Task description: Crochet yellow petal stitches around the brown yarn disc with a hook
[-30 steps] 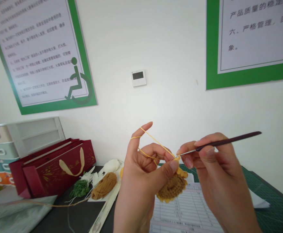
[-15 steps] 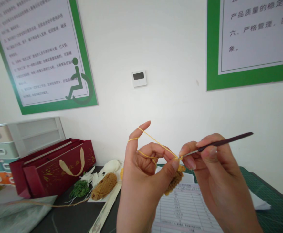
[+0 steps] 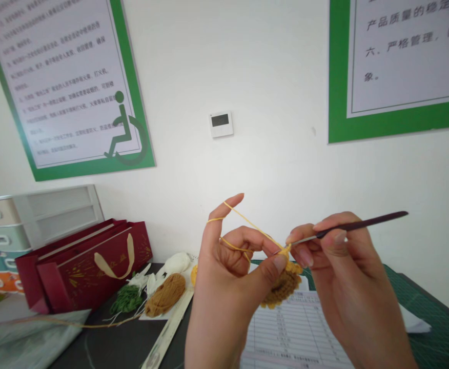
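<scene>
My left hand (image 3: 228,287) pinches a small round crochet piece (image 3: 284,286), brown in the middle with a yellow edge, between thumb and fingers. Yellow yarn (image 3: 253,224) wraps round its raised index finger and runs taut down to the top of the piece. In my right hand (image 3: 347,271) is a crochet hook (image 3: 357,225) with a dark handle, held like a pen. The hook's metal shaft points left, and its tip meets the yellow stitches at the upper edge. The left thumb and fingers cover part of the piece.
Printed sheets (image 3: 289,328) lie beneath my hands on a green cutting mat (image 3: 435,312). To the left are a brown yarn skein (image 3: 166,294), green yarn (image 3: 126,299), a pale ruler-like strip (image 3: 168,330), a dark red gift bag (image 3: 89,266) and a drawer unit (image 3: 3,225).
The crochet piece has turned and shifted slightly right, so more of its round face shows. Both hands have moved a little to the right, and the hook has shifted with the right hand.
</scene>
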`<act>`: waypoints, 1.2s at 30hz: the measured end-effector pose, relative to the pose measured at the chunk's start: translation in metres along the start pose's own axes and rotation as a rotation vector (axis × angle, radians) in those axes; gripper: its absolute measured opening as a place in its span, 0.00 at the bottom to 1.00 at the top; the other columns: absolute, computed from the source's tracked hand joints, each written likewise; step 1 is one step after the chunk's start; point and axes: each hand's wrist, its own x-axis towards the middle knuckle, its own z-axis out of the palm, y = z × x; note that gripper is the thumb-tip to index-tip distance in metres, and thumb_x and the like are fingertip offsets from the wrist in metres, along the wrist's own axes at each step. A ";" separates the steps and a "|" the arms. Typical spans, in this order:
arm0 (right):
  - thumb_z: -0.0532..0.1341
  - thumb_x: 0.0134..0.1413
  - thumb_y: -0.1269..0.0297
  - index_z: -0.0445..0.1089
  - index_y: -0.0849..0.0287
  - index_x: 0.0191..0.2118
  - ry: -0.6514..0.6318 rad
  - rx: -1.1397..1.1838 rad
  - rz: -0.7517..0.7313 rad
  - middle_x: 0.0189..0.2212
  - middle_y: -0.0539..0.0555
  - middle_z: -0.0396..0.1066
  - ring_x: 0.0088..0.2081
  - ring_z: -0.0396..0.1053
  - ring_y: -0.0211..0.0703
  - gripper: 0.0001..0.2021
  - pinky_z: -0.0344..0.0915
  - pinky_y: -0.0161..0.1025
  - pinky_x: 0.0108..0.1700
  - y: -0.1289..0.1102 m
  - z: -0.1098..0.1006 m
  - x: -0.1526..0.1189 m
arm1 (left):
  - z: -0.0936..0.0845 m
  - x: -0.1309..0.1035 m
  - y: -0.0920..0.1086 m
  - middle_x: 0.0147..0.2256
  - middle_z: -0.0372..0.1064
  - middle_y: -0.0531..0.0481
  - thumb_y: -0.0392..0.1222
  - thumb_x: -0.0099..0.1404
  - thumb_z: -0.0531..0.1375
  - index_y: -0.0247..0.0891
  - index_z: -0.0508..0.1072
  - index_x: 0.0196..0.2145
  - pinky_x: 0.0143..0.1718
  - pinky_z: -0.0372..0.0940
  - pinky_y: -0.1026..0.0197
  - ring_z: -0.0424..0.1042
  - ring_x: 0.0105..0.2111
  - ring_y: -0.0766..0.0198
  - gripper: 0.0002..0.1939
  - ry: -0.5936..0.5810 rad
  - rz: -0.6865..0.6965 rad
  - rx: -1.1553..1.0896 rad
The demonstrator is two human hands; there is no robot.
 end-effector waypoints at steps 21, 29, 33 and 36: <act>0.58 0.70 0.58 0.68 0.50 0.40 -0.062 -0.027 -0.013 0.34 0.48 0.78 0.31 0.68 0.36 0.06 0.68 0.35 0.37 0.001 0.000 -0.004 | -0.002 0.001 -0.001 0.27 0.75 0.58 0.28 0.55 0.73 0.55 0.48 0.71 0.36 0.69 0.62 0.73 0.29 0.65 0.56 -0.013 0.004 0.007; 0.58 0.70 0.57 0.68 0.49 0.41 -0.035 -0.085 -0.048 0.35 0.50 0.79 0.32 0.71 0.39 0.06 0.70 0.41 0.39 0.003 0.001 -0.008 | -0.003 0.000 0.001 0.27 0.74 0.58 0.27 0.55 0.73 0.56 0.45 0.72 0.37 0.69 0.61 0.73 0.29 0.66 0.59 -0.019 -0.025 -0.013; 0.59 0.69 0.56 0.68 0.49 0.41 -0.030 -0.075 -0.037 0.35 0.50 0.79 0.32 0.71 0.40 0.05 0.70 0.41 0.38 0.003 0.002 -0.007 | -0.003 0.000 0.001 0.27 0.74 0.59 0.27 0.54 0.73 0.58 0.44 0.72 0.36 0.69 0.62 0.73 0.28 0.66 0.60 -0.019 -0.028 -0.015; 0.59 0.68 0.56 0.68 0.49 0.41 -0.033 -0.072 -0.018 0.35 0.50 0.79 0.32 0.71 0.39 0.05 0.70 0.40 0.37 0.003 0.001 -0.007 | -0.002 0.000 0.002 0.26 0.74 0.59 0.27 0.54 0.73 0.58 0.42 0.72 0.35 0.69 0.62 0.73 0.27 0.66 0.61 -0.021 -0.031 -0.022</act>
